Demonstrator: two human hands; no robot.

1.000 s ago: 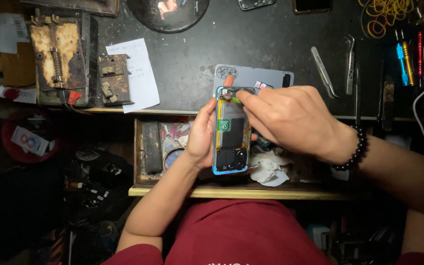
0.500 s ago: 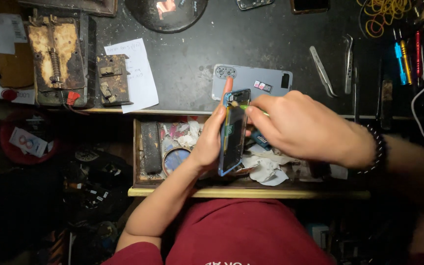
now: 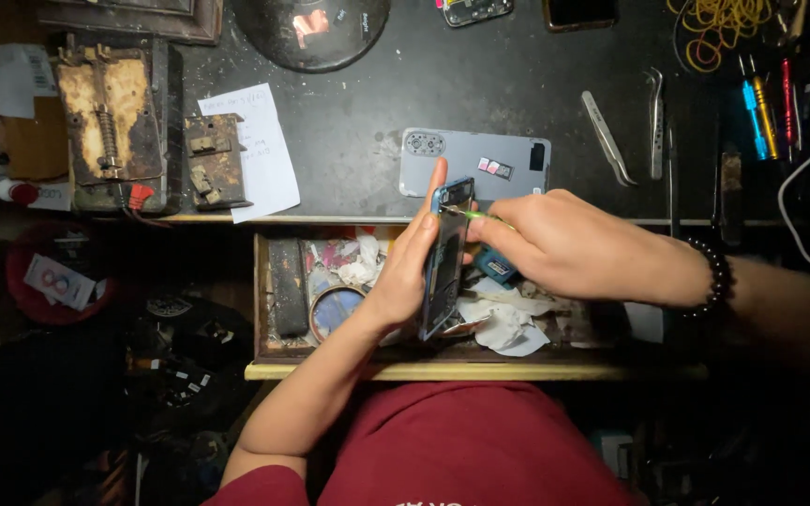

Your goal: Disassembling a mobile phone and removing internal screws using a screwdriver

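- Nearest to us, our red shirt (image 3: 461,450) fills the bottom of the view, just under the front edge of an open drawer (image 3: 424,370).
- Our left hand (image 3: 405,272) grips a blue phone (image 3: 444,262) turned on its edge above the drawer, with the fingers stretched up along its back.
- Our right hand (image 3: 564,245) is closed on a thin green tool (image 3: 480,215), and the tool's tip meets the phone near its upper end; a dark bead bracelet (image 3: 719,276) sits on that wrist.
- Inside the drawer we see crumpled white paper (image 3: 503,323), a round tin (image 3: 335,309) and a dark block (image 3: 288,286).
- Beyond the hands, on the dark counter (image 3: 358,122), a grey phone back cover (image 3: 475,164) lies flat, just past the phone's top.
- Further right lie tweezers (image 3: 607,136); to the left, a white paper note (image 3: 250,150) and a rusty clamp (image 3: 110,122).
- At the far edge sit a round dish (image 3: 311,28), yellow rubber bands (image 3: 719,28) and coloured screwdrivers (image 3: 766,103).
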